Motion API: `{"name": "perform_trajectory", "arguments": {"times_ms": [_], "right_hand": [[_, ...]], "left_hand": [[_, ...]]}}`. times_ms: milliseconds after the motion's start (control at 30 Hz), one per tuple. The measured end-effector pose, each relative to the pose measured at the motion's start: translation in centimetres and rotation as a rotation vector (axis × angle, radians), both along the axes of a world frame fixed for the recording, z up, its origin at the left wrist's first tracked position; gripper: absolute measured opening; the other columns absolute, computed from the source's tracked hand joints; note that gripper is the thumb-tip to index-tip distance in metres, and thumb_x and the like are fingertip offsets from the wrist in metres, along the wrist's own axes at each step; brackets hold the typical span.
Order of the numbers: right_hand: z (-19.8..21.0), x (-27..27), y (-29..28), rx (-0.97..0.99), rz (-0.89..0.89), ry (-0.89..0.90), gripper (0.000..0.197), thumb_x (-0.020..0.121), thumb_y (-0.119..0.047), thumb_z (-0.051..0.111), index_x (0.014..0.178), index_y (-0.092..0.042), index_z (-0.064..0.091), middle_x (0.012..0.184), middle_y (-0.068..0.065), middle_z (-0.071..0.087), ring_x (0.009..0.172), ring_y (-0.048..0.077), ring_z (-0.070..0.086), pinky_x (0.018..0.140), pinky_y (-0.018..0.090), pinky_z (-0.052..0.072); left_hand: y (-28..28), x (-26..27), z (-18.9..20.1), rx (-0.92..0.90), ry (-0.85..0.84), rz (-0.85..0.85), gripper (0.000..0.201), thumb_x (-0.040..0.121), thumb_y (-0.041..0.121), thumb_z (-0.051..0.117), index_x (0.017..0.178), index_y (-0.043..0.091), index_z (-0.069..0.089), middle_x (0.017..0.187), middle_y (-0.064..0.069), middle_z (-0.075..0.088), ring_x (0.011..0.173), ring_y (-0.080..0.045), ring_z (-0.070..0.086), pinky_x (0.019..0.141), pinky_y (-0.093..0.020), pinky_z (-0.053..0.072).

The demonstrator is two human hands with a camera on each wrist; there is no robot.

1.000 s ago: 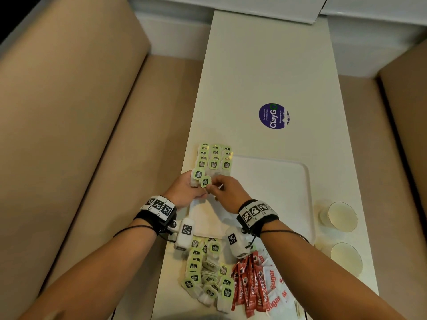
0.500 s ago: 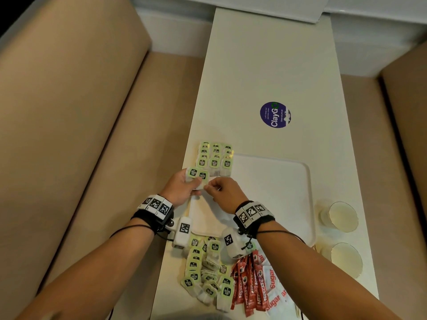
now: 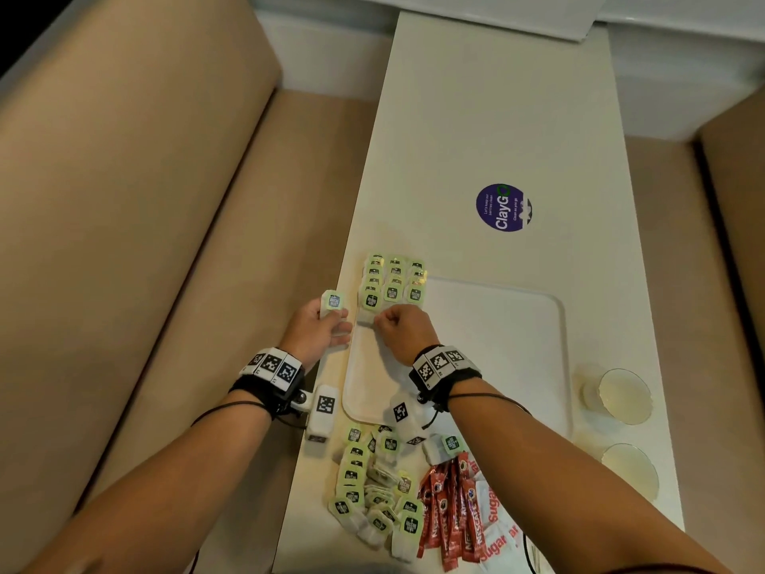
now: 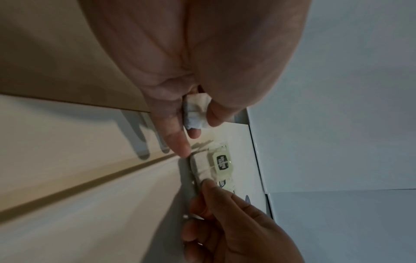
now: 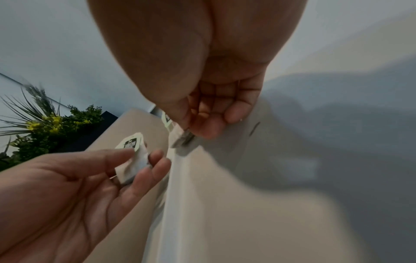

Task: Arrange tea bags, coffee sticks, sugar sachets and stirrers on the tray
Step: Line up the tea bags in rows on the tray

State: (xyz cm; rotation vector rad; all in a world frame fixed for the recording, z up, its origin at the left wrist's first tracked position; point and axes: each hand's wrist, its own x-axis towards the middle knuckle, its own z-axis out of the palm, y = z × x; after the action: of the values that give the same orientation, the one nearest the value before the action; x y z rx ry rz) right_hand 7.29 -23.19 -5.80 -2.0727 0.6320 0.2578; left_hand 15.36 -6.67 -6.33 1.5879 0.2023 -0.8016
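1. We see the tea bag (image 3: 366,316) in our right hand (image 3: 403,331) low at the near end of the left column of tea bags on the tray (image 3: 496,345), pinched between thumb and curled fingers; half a second ago both hands met over that spot, and now they have drawn apart.
2. Our left hand (image 3: 316,331) has moved off to the left edge of the table (image 3: 496,118) and grips a second tea bag (image 3: 332,302) between thumb and fingers, the other fingers loosely extended.
3. We judge that the pair has been split so one bag extends the rows while the other waits its turn.
4. The loose tea bag pile (image 3: 372,482), coffee sticks (image 3: 449,515) and sugar sachets (image 3: 496,528) lie near us off the tray, so most of the task remains.
5. Whether the right-hand bag already rests on the tray, we cannot tell; the knuckles hide it.
6. No stirrers are visible; the two cups (image 3: 623,395) sit to the right, contents unclear.
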Motion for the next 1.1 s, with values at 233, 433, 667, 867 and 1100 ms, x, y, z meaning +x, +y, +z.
{"name": "perform_trajectory", "arguments": {"times_ms": [233, 433, 667, 867, 1100], "right_hand": [[-0.6, 0.8, -0.2, -0.035, 0.002, 0.057, 0.042, 0.096, -0.022, 0.061, 0.059, -0.002, 0.059, 0.057, 0.008, 0.053, 0.058, 0.021, 0.053, 0.065, 0.031, 0.05], [-0.9, 0.6, -0.5, -0.03, -0.062, 0.053, 0.036, 0.089, -0.028, 0.068, 0.067, 0.0, 0.069, 0.064, 0.012, 0.067, 0.067, 0.027, 0.065, 0.072, 0.039, 0.058], [-0.6, -1.6, -0.1, 0.104, -0.093, -0.049, 0.024, 0.096, -0.036, 0.064, 0.111, -0.02, 0.072, 0.092, -0.002, 0.074, 0.09, 0.016, 0.069, 0.089, 0.033, 0.055], [-0.2, -2.3, 0.3, 0.206, -0.025, -0.065, 0.03, 0.096, -0.038, 0.067, 0.115, -0.015, 0.074, 0.081, -0.004, 0.074, 0.076, 0.008, 0.071, 0.085, 0.036, 0.06], [-0.1, -2.3, -0.1, 0.169, -0.024, -0.055, 0.03, 0.097, -0.028, 0.065, 0.082, -0.003, 0.067, 0.075, 0.012, 0.07, 0.07, 0.016, 0.069, 0.078, 0.035, 0.056]], "left_hand": [[1.4, -0.1, -0.1, 0.097, -0.11, -0.104, 0.027, 0.105, 0.012, 0.046, 0.099, 0.019, 0.072, 0.112, -0.003, 0.075, 0.087, -0.012, 0.06, 0.073, -0.027, 0.048], [1.2, -0.5, 0.4, 0.154, -0.219, -0.184, 0.02, 0.103, 0.016, 0.055, 0.099, 0.023, 0.073, 0.067, 0.021, 0.065, 0.053, 0.008, 0.047, 0.06, -0.013, 0.041], [0.1, -0.8, 0.8, 0.13, -0.239, -0.231, 0.018, 0.101, 0.013, 0.058, 0.096, 0.012, 0.075, 0.085, -0.007, 0.07, 0.065, -0.005, 0.052, 0.061, -0.019, 0.043], [-0.7, -1.0, 0.8, 0.116, -0.27, -0.301, 0.018, 0.096, 0.022, 0.065, 0.086, 0.009, 0.072, 0.079, -0.017, 0.068, 0.073, -0.016, 0.054, 0.073, -0.031, 0.045], [-1.6, -1.0, 0.6, 0.132, -0.26, -0.282, 0.007, 0.095, 0.013, 0.067, 0.101, 0.015, 0.071, 0.089, -0.002, 0.07, 0.078, -0.011, 0.061, 0.078, -0.023, 0.05]]}}
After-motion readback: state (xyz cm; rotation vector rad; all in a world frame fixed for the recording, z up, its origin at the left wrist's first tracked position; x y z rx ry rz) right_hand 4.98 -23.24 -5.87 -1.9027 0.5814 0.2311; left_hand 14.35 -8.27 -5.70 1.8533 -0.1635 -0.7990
